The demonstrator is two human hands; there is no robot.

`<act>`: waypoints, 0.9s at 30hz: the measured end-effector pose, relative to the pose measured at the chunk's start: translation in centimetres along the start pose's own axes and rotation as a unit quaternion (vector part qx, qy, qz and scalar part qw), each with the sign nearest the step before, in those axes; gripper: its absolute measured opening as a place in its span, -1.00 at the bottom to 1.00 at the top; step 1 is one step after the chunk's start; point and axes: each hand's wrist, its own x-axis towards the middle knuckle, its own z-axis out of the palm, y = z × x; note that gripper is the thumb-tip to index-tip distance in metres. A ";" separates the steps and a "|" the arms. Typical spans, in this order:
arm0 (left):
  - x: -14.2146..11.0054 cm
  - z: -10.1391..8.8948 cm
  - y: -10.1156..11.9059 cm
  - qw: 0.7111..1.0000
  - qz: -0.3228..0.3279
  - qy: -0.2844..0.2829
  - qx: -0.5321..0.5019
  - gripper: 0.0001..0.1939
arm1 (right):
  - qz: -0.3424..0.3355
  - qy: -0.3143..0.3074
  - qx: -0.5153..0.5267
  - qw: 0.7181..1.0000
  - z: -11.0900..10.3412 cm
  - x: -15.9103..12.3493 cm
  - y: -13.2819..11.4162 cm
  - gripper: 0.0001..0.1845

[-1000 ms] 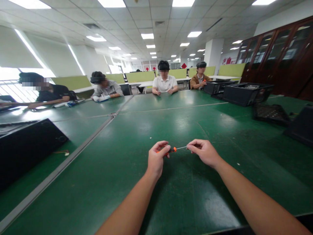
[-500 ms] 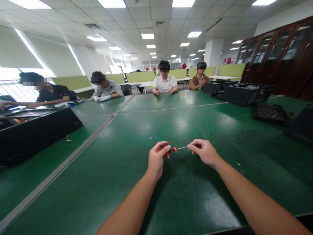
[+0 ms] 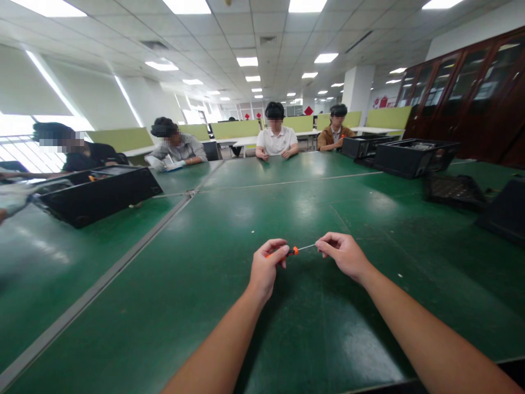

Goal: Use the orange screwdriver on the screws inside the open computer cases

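An orange and black screwdriver (image 3: 294, 251) is held above the green table (image 3: 197, 306), its thin metal shaft pointing right and slightly up. My left hand (image 3: 267, 268) is closed around the handle and hides part of it. At the other end, my right hand (image 3: 343, 255) pinches the tip of the shaft between thumb and fingers, so the very tip is hidden. Both forearms reach in from the bottom of the view.
A black computer case (image 3: 106, 197) lies at the left, beside a co-worker's gloved hand at the edge. More black cases (image 3: 396, 160) and a dark panel (image 3: 455, 191) stand at the right. Several people sit along the far edges. Small white scraps (image 3: 400, 275) dot the tabletop.
At the left, the black case has shifted away and to the right and turned. My left hand has moved very slightly right; both hands keep hold of the screwdriver.
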 end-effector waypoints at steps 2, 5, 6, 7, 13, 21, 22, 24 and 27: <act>-0.3 0.2 0.0 1.000 -0.011 -0.022 0.019 -0.64 | 0.002 0.013 0.011 1.000 0.0 0.0 -0.3 -0.59; -0.8 0.5 0.1 0.997 -0.023 -0.055 0.056 -0.63 | 0.002 0.033 0.029 0.999 -0.1 0.0 -0.7 -0.57; -0.9 0.5 0.2 0.996 -0.024 -0.060 0.068 -0.65 | 0.002 0.036 0.035 0.999 -0.1 0.0 -0.8 -0.57; -0.9 0.6 0.2 0.995 -0.023 -0.061 0.078 -0.67 | 0.002 0.039 0.039 0.998 -0.1 0.0 -0.9 -0.58; -0.8 0.5 0.3 0.994 -0.014 -0.051 0.099 -0.67 | 0.000 0.022 0.062 0.998 -0.1 0.0 -0.6 -0.62; -1.0 0.6 0.5 0.985 -0.024 -0.124 0.115 -0.61 | 0.021 -0.111 0.072 0.991 0.2 -0.5 -0.5 -0.60; -1.1 0.7 0.6 0.983 -0.027 -0.139 0.120 -0.58 | 0.022 -0.132 0.073 0.988 0.4 -0.6 -0.6 -0.59; -1.3 0.8 0.6 0.978 -0.035 -0.165 0.127 -0.53 | 0.016 -0.165 0.073 0.983 0.7 -0.8 -0.8 -0.63; -1.5 1.1 0.5 0.972 -0.044 -0.193 0.130 -0.53 | -0.004 -0.188 0.077 0.979 1.1 -1.0 -1.0 -0.74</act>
